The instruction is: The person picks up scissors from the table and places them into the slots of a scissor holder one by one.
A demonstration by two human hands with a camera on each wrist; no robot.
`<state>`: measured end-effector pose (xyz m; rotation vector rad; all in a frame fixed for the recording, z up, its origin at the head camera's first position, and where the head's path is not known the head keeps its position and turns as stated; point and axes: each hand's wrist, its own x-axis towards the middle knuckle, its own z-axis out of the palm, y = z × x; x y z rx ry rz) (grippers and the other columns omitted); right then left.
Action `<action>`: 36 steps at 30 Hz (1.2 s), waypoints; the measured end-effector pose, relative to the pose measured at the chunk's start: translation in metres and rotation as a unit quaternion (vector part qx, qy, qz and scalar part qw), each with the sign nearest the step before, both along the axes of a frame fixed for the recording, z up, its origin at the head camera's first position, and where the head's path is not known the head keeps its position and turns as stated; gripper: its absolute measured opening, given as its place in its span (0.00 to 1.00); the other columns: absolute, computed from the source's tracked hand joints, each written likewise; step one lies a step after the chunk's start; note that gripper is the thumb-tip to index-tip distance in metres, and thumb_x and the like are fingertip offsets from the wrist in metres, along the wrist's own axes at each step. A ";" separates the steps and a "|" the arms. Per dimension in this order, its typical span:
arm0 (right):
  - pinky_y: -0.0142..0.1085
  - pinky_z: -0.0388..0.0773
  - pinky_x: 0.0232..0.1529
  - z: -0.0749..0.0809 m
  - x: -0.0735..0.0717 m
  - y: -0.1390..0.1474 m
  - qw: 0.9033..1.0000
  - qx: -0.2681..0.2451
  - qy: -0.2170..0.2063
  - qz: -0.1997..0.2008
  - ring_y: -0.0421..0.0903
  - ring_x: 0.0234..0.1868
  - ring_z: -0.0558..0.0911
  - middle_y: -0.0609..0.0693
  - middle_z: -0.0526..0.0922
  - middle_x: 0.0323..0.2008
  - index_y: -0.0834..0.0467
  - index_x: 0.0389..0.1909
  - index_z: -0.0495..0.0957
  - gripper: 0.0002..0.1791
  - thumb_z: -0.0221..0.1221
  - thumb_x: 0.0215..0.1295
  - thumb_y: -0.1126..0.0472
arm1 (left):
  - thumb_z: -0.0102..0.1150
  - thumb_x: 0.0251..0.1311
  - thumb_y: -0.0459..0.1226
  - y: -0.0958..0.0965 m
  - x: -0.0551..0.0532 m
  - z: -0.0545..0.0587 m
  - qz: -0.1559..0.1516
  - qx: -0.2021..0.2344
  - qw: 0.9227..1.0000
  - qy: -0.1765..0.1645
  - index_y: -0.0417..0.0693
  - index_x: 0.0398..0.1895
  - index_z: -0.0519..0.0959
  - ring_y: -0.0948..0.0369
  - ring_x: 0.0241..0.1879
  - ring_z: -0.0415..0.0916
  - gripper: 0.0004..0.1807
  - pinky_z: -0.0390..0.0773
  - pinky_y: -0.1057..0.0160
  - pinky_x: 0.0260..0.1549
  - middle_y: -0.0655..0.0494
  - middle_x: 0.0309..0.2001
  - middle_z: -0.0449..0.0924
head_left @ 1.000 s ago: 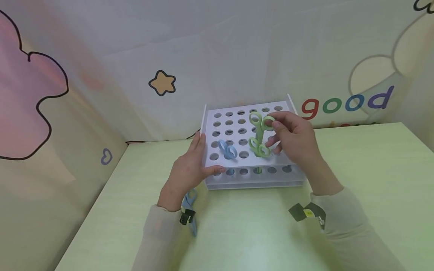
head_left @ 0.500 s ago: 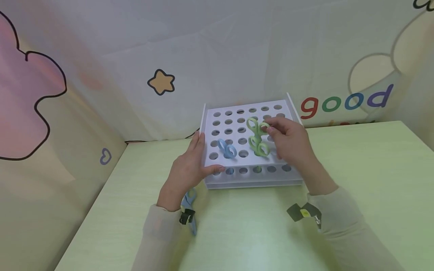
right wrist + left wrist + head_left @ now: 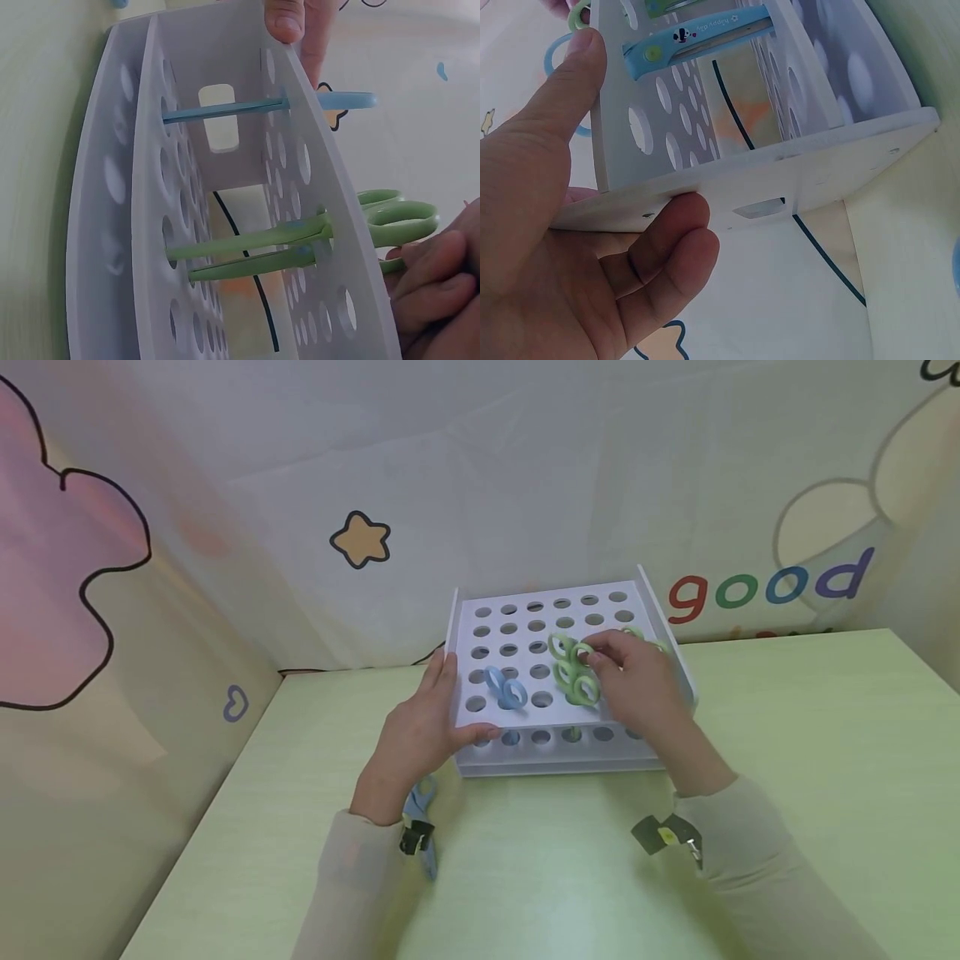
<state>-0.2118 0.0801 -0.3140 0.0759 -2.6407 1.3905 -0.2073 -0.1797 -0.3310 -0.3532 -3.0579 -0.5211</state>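
Observation:
A white rack [image 3: 555, 768] has rows of round holes in its top plate and in the level below. My left hand [image 3: 416, 735] grips its left side, thumb over the front corner and fingers along the outer wall. Blue scissors [image 3: 501, 687] stand blades-down through a front hole, and green scissors [image 3: 575, 681] through another. Just behind these, my right hand [image 3: 637, 685] pinches a handle ring of a second green pair [image 3: 572, 652], handles low over the plate. In the right wrist view, green blades [image 3: 240, 244] run down between the levels.
More green handles [image 3: 634, 632] peek out behind my right hand, at the rack's right side. Loose blue scissors [image 3: 417, 806] lie on the pale green table [image 3: 555, 860], partly behind my left wrist. A printed cloth backdrop [image 3: 525, 485] stands close behind the rack.
My right hand has moved down and slightly left, lowering the pinched green scissors until their handles sit near the plate. Green handles behind that hand have come into view. The left hand stays put.

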 end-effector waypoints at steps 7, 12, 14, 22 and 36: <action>0.55 0.67 0.59 -0.004 -0.001 0.000 1.000 0.009 0.002 0.002 0.57 0.58 0.75 0.59 0.82 0.54 0.62 0.57 0.79 0.14 0.53 0.76 0.64 | 0.70 0.53 0.64 0.001 -0.002 -0.002 -0.005 0.006 1.000 0.004 0.46 0.82 0.43 0.52 0.36 0.75 0.65 0.70 0.60 0.25 0.48 0.82 0.37; 0.55 0.68 0.58 -0.006 -0.002 0.002 1.000 0.009 -0.008 0.004 0.57 0.58 0.75 0.59 0.82 0.55 0.62 0.58 0.78 0.15 0.53 0.77 0.63 | 0.69 0.53 0.64 0.002 -0.003 -0.003 -0.005 0.010 1.000 0.002 0.46 0.82 0.43 0.52 0.36 0.76 0.65 0.70 0.60 0.26 0.48 0.82 0.37; 0.54 0.68 0.58 -0.006 -0.002 0.003 1.000 0.009 -0.011 0.003 0.57 0.58 0.75 0.59 0.82 0.55 0.62 0.59 0.78 0.15 0.53 0.77 0.63 | 0.69 0.53 0.64 0.003 -0.004 -0.003 -0.006 0.012 1.000 0.002 0.46 0.82 0.43 0.52 0.38 0.76 0.65 0.70 0.60 0.27 0.48 0.82 0.37; 0.53 0.65 0.60 0.001 0.002 0.008 1.000 0.022 0.011 -0.004 0.57 0.64 0.73 0.57 0.83 0.57 0.60 0.61 0.78 0.18 0.50 0.76 0.63 | 0.70 0.52 0.64 0.004 -0.007 -0.006 -0.008 0.013 1.000 0.005 0.46 0.82 0.43 0.52 0.39 0.76 0.65 0.70 0.60 0.27 0.48 0.82 0.37; 0.28 0.69 0.39 0.023 0.019 0.039 0.983 -0.020 0.160 -0.094 0.47 0.39 0.77 0.55 0.85 0.47 0.59 0.58 0.82 0.17 0.51 0.77 0.59 | 0.70 0.51 0.64 0.004 -0.013 -0.009 -0.005 0.019 1.000 0.002 0.47 0.83 0.43 0.52 0.41 0.76 0.65 0.71 0.60 0.28 0.49 0.82 0.36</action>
